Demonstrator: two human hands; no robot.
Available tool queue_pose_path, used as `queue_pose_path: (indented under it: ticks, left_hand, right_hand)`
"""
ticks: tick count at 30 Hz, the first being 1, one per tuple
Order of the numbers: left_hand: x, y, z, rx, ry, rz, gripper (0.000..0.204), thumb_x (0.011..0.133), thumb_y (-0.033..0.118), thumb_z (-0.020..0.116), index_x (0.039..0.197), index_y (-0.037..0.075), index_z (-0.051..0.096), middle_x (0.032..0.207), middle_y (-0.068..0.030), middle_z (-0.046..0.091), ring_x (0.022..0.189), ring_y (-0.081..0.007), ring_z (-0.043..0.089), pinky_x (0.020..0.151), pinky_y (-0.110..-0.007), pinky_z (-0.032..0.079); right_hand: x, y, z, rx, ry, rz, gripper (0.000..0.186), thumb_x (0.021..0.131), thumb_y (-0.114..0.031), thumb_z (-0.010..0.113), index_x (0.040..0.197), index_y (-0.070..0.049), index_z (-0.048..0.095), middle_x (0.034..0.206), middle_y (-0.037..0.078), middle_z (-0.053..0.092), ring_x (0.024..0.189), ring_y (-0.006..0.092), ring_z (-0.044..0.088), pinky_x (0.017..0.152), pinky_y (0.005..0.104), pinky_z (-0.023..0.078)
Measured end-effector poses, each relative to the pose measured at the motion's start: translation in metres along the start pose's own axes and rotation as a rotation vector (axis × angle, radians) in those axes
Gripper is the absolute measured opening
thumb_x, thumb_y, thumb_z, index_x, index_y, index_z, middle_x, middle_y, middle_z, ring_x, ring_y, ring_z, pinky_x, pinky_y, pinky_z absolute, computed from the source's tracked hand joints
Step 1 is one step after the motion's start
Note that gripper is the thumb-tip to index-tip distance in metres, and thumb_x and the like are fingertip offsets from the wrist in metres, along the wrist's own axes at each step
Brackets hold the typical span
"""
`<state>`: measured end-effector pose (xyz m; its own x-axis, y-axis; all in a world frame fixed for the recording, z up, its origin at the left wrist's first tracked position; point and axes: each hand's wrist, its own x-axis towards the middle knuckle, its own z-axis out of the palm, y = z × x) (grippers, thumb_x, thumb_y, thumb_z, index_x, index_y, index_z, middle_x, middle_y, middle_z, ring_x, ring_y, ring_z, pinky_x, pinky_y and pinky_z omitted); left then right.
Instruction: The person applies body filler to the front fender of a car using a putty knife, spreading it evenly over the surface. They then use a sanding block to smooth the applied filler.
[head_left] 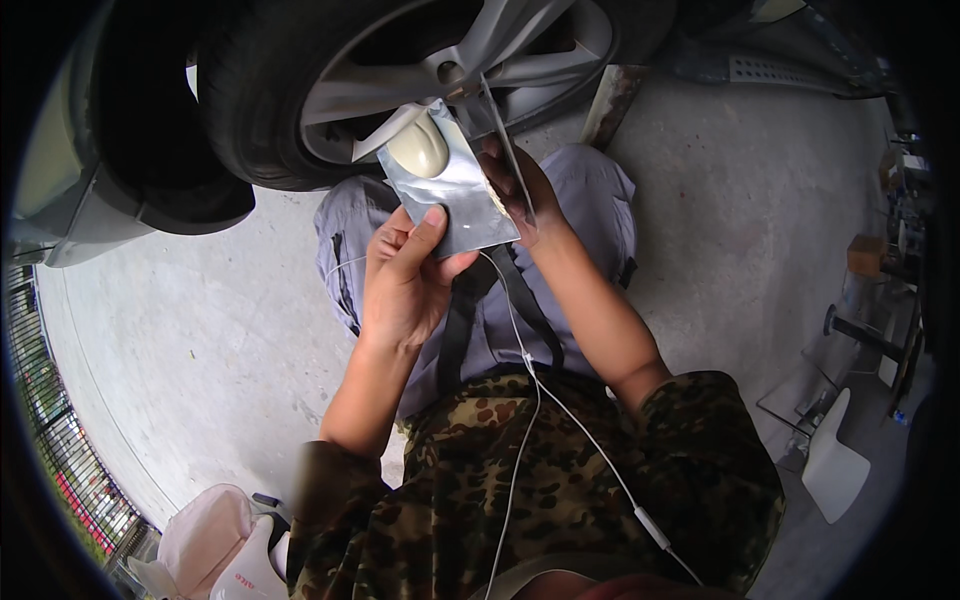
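The left hand (405, 265) is pinching a silver plate (467, 218) bearing cream paste (421, 150) (already laid out, seemingly unspread), the right hand (541, 190) apparently gripping a thin sheet (509, 148).

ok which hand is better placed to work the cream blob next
Probably the right hand: it holds the thin sheet on edge, just beside the cream blob. The left hand looks better kept as support, since its thumb pins the plate bearing the blob.

From here, the wheel (370, 85) blocks the way ahead, but the right hand (532, 187) has room outward over the knee (592, 188).
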<state>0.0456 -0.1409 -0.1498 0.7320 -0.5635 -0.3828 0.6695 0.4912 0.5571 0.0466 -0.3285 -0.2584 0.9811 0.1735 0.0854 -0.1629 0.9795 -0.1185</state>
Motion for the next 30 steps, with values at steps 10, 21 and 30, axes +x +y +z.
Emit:
queue_pose_path:
  ticks: [10, 21, 30]
  left_hand:
    - [-0.003, -0.013, 0.008, 0.039, -0.005, -0.029, 0.03, 0.108, 0.015, 0.061, 0.131, -0.004, 0.063, 0.117, -0.0107, 0.074, 0.099, -0.0151, 0.075, 0.078, -0.026, 0.068]
    - [-0.003, 0.003, -0.007, -0.025, 0.032, 0.066, 0.03, 0.108, 0.012, 0.06, 0.133, -0.004, 0.061, 0.12, -0.0114, 0.073, 0.099, -0.0166, 0.076, 0.077, -0.026, 0.069]
    - [-0.003, 0.004, -0.016, 0.058, 0.107, 0.21, 0.021, 0.108, 0.013, 0.06, 0.123, -0.001, 0.065, 0.117, -0.0084, 0.073, 0.099, -0.0145, 0.074, 0.081, -0.031, 0.069]
  right_hand:
    - [0.01, 0.02, 0.031, -0.522, 0.433, -0.164, 0.037, 0.108, -0.035, 0.06, 0.129, -0.005, 0.065, 0.112, 0.005, 0.072, 0.099, 0.0145, 0.07, 0.087, 0.0322, 0.058]
    - [-0.017, 0.003, 0.008, -0.555, 0.387, -0.203, 0.026, 0.11, -0.026, 0.059, 0.122, -0.004, 0.065, 0.106, 0.004, 0.071, 0.092, 0.0125, 0.07, 0.079, 0.0302, 0.058]
    - [-0.031, -0.023, 0.021, -0.477, 0.449, -0.493, 0.032, 0.112, -0.031, 0.055, 0.139, -0.015, 0.059, 0.138, 0.002, 0.066, 0.126, 0.0199, 0.063, 0.107, 0.0428, 0.05]
